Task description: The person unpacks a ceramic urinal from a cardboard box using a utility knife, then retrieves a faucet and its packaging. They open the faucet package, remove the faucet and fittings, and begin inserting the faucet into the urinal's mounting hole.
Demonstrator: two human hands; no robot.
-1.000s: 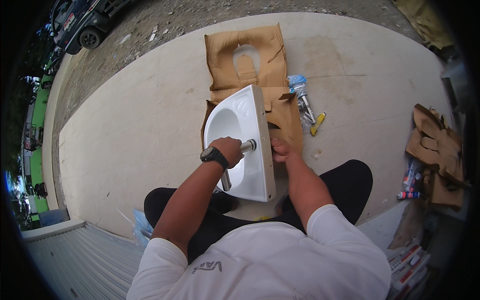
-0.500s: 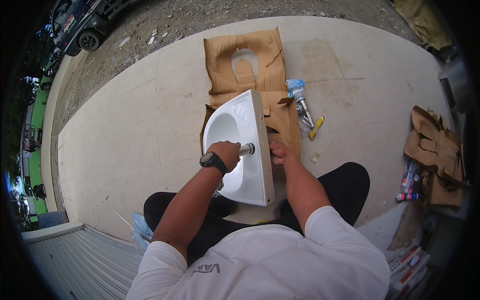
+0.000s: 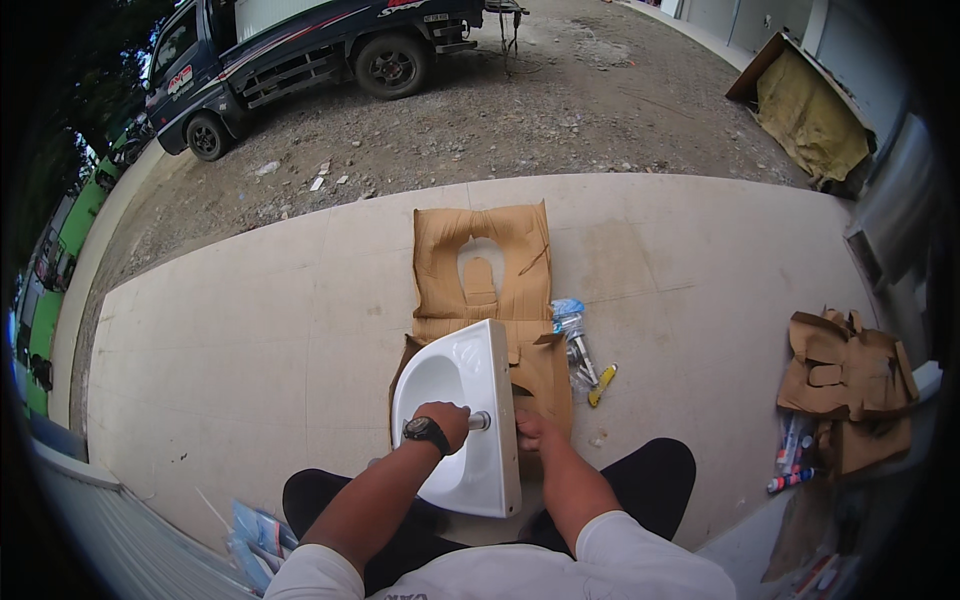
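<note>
A white ceramic washbasin (image 3: 485,462) stands tipped on its edge between my knees, its bowl facing left. My left hand (image 3: 443,424), with a black watch on the wrist, is wrapped round a chrome tap (image 3: 479,421) that sticks out from the basin's ledge. On the other side, my right hand (image 3: 541,430) is closed close to the underside. Whatever its fingers grip there cannot be made out. Beneath and beyond the basin lies an opened cardboard box (image 3: 433,270) with an oval cut-out.
Right of the cardboard lie plastic-wrapped metal fittings (image 3: 578,350) and a yellow cutter (image 3: 602,386). More torn cardboard (image 3: 850,365) and coloured tubes (image 3: 791,481) are at the far right. Blue plastic packaging (image 3: 258,535) sits by my left knee. A truck (image 3: 330,60) stands on gravel beyond the slab.
The view has tilted upward, so more truck and gravel show and the basin appears lower. Both hands keep about the same places on the tap and behind the basin.
</note>
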